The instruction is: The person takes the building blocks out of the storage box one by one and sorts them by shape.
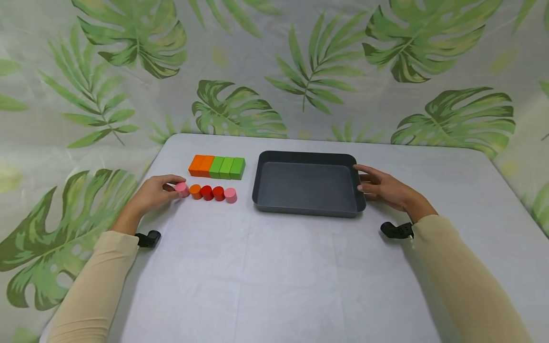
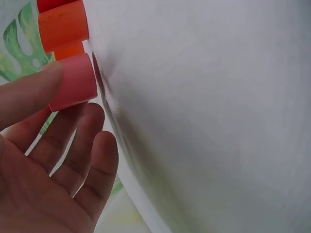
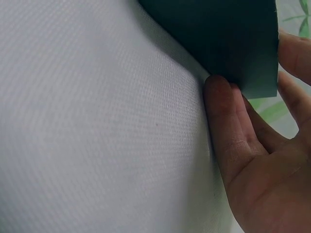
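In the head view my left hand (image 1: 155, 193) pinches a pink cylinder block (image 1: 182, 189) at the left end of a short row. The left wrist view shows the thumb on one side of that pink block (image 2: 77, 81), the other fingers loosely spread. Rightward along the row stand an orange cylinder (image 1: 195, 192), two red cylinders (image 1: 207, 193) and another pink cylinder (image 1: 230, 195). My right hand (image 1: 388, 189) touches the right wall of a dark grey rectangular tray (image 1: 309, 213). From the right wrist, its fingers (image 3: 231, 126) look fairly straight against the tray's outer side (image 3: 228, 43).
Behind the cylinders, orange blocks (image 1: 201, 166) and green blocks (image 1: 227, 168) lie side by side in a row. A white cloth (image 1: 283, 276) covers the table. Leaf-patterned fabric (image 1: 317, 57) hangs behind it.
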{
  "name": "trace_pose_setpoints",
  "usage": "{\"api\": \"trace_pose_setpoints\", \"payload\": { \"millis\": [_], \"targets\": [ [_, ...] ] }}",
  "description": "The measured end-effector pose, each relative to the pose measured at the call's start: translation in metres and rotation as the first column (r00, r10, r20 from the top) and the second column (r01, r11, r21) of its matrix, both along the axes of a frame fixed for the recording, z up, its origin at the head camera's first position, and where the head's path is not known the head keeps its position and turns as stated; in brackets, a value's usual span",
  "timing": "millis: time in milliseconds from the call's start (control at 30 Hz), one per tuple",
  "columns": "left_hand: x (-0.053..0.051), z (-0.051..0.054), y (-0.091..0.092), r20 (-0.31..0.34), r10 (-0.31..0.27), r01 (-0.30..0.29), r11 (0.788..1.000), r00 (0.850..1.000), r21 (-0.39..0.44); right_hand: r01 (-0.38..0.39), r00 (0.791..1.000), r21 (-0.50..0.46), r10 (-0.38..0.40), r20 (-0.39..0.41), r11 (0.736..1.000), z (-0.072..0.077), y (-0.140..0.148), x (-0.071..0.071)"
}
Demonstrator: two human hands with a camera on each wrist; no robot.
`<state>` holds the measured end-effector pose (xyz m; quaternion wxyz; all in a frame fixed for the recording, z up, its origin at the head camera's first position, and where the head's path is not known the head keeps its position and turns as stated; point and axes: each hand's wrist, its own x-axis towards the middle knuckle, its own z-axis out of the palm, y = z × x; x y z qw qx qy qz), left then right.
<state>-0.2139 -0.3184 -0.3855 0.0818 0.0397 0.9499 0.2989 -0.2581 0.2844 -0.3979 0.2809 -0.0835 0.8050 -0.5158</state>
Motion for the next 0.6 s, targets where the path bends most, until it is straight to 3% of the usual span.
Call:
{"api": "trace_pose_setpoints", "payload": {
  "millis": [467,600],
  "targets": [
    [-0.0012,0.0014,0.0024,0.057,-0.026,0.026,1.0,0.998,0.011,-0.002,1.0,0.006,0.002,0.005,1.0,-0.0017,0.0001,-0.0021],
    [0.0004,0.0071,-0.0013,0.062,-0.06,0.059,0.998,0.996,0.019,-0.004,1.0,-0.006,0.004,-0.006,1.0,-0.002,0.0,-0.0019]
  ]
}}
